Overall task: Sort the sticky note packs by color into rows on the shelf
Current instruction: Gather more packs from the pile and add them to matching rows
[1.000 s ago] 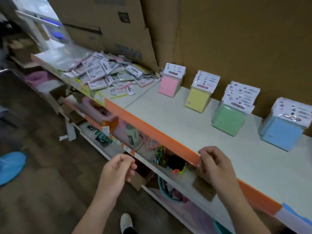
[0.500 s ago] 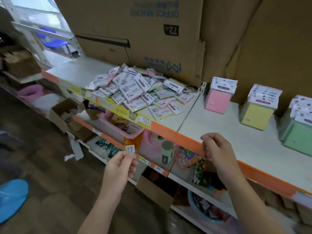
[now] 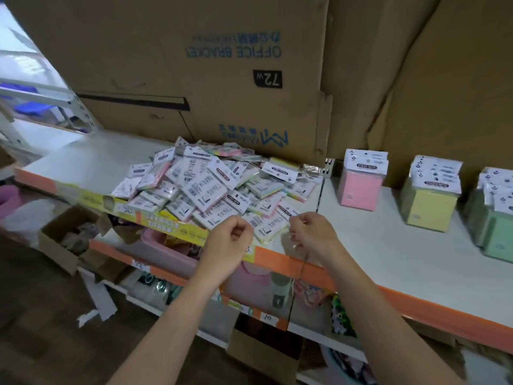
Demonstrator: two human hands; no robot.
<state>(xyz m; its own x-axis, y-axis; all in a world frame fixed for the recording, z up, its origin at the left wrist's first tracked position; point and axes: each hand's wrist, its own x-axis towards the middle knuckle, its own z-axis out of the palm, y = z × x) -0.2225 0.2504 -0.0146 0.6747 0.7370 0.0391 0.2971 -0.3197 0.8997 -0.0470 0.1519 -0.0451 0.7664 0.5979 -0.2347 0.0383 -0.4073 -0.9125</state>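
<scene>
A loose heap of sticky note packs (image 3: 211,187) lies on the white shelf (image 3: 402,262), most with their white labelled backs up. To the right stand sorted stacks: pink (image 3: 361,187), yellow (image 3: 429,202) and green (image 3: 497,229), each against the cardboard back. My left hand (image 3: 230,243) is curled into a loose fist at the heap's near edge, holding nothing. My right hand (image 3: 311,234) is likewise curled, just right of it, above the shelf's orange front lip. Neither hand touches a pack.
Large cardboard boxes (image 3: 194,65) form the wall behind the shelf. Below the orange lip, a lower shelf holds a pink tub (image 3: 166,245), a cup (image 3: 280,290) and assorted goods. An open carton (image 3: 66,237) and paper scraps sit on the dark floor at left.
The view has swung left, bringing the heap to the centre and pushing the blue stack out of view. Both hands have risen from below the shelf lip to the heap's near edge.
</scene>
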